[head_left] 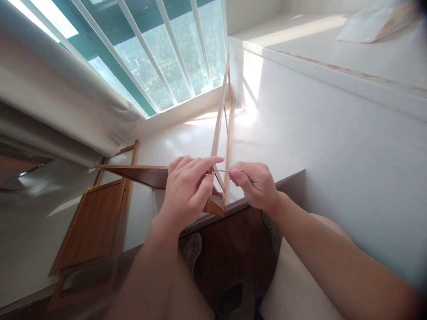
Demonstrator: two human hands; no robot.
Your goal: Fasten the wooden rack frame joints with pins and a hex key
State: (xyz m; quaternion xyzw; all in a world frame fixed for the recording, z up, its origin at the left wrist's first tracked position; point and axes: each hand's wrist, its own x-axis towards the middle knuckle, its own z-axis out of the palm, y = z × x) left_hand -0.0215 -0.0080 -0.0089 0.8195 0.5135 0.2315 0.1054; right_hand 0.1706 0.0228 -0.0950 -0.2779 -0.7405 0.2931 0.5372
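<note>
A wooden frame (218, 120) with long slats stands on the white ledge, and a brown wooden board (143, 174) meets it near its lower end. My left hand (188, 186) is closed around this joint, thumb below and index finger stretched across the frame. From the other side, my right hand (255, 183) pinches a thin metal hex key (222, 170). Its tip touches the frame's side, close to my left fingertips. The bolt or hole at the tip is too small to make out.
Another wooden piece with a panel (90, 222) leans at the left. A beige curtain (63, 75) hangs beside the barred window (160, 49). On the right is a white wall-like side (316, 120), with a plastic bag (376, 24) on top. Shoes (193, 251) rest on the dark floor (230, 249).
</note>
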